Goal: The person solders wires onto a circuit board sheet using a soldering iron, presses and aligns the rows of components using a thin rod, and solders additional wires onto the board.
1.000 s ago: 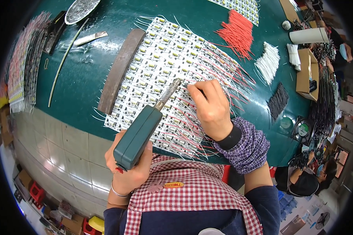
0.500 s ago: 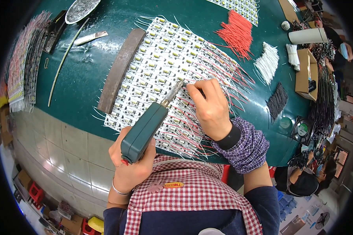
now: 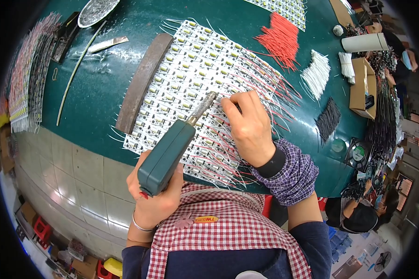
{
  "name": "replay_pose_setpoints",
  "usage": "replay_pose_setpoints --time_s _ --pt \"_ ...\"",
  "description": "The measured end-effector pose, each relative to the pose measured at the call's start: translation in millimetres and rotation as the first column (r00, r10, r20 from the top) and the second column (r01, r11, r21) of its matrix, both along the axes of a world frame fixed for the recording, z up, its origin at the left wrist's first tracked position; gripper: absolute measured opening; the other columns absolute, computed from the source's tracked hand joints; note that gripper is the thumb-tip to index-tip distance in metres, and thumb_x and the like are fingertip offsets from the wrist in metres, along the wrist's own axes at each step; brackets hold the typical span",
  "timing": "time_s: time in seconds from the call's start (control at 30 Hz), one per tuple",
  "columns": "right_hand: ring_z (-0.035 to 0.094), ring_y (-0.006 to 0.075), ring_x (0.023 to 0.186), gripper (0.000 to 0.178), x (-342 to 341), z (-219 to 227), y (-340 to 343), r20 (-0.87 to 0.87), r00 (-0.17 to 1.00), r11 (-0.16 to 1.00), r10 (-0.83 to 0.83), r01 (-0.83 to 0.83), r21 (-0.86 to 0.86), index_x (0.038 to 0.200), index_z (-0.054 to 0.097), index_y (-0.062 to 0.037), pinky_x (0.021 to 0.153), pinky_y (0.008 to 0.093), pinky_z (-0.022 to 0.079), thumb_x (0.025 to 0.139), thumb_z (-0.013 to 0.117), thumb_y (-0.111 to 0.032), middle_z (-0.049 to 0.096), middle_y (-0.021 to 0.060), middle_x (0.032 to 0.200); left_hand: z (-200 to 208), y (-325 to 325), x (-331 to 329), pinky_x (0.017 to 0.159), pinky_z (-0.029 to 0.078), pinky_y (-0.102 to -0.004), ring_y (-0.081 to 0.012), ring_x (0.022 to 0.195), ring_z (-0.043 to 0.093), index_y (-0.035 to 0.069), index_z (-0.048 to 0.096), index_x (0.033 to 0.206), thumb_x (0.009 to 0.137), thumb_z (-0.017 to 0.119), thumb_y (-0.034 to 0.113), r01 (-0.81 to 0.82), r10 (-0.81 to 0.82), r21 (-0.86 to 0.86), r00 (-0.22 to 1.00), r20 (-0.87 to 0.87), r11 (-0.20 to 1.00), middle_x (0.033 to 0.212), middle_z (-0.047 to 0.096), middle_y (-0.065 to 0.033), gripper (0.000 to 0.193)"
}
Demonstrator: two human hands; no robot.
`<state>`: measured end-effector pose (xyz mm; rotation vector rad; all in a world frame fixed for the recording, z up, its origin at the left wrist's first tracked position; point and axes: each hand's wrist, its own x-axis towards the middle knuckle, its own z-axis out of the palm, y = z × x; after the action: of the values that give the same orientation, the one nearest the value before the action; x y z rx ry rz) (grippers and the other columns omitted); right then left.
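Note:
My left hand [image 3: 167, 201] is wrapped round a dark green soldering gun [image 3: 166, 156]. Its metal tip points away to the upper right, over a white panel of small circuit boards [image 3: 191, 65] that bear yellowish parts. My right hand [image 3: 253, 130] is just right of the tip, thumb and index finger pinched close to the panel; whatever they hold is too small to make out. Red and white wires [image 3: 260, 76] fan out from the panel's right side, some passing under my right hand. Along the panel's left side lies a brown metal bar [image 3: 142, 88].
Bundles of red wires [image 3: 279, 39], white wires [image 3: 316, 74] and black wires [image 3: 328, 121] lie on the green table at right, near a cardboard box [image 3: 363, 88] and a small fan [image 3: 358, 153]. A metal dish [image 3: 97, 13] sits far left. Other people work at right.
The soldering gun has shifted slightly left and toward me, its tip drawing away from my right fingertips. My right hand has hardly moved.

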<state>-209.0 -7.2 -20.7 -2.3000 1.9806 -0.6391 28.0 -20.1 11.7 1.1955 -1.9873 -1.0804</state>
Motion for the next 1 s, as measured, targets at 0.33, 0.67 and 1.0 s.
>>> replay_pose_setpoints --time_s 0.33,0.67,1.0 --pt "0.055 0.0262 0.085 0.025 -0.4 0.8 0.2 -0.002 1.0 1.0 0.002 -0.002 -0.015 0.099 0.065 0.0031 0.069 0.0353 0.048 0.074 0.063 0.001 0.054 0.0104 0.091 1.4 19.5 3.8 0.072 0.05 -0.0313 -0.0205 0.084 0.068 0.001 0.072 0.094 0.078 0.081 0.005 -0.256 0.322 0.457 0.944 -0.071 0.852 0.101 0.071 -0.0086 0.019" --pt "0.055 0.0265 0.086 0.027 1.5 -2.7 5.5 0.046 0.999 1.0 -0.01 0.011 -0.014 0.1 0.065 0.001 0.069 0.0357 0.047 0.073 0.063 0.001 0.055 0.0097 0.092 -6.8 10.4 1.7 0.067 0.051 -0.0297 -0.0194 0.072 0.068 0.002 0.072 0.091 0.078 0.078 0.001 -0.124 0.134 0.14 0.989 -0.062 0.982 0.091 0.071 -0.0074 0.015" --pt "0.053 0.0269 0.085 0.033 3.6 -1.7 3.3 0.022 1.0 1.0 -0.009 0.009 -0.017 0.104 0.065 0.0046 0.069 0.0354 0.048 0.072 0.063 0.001 0.054 0.011 0.092 -4.3 -2.4 -3.4 0.058 0.05 -0.0296 -0.0208 0.064 0.065 -0.003 0.067 0.091 0.076 0.073 -0.006 -0.004 0.008 0.059 0.998 -0.055 0.998 0.083 0.067 -0.0114 0.017"
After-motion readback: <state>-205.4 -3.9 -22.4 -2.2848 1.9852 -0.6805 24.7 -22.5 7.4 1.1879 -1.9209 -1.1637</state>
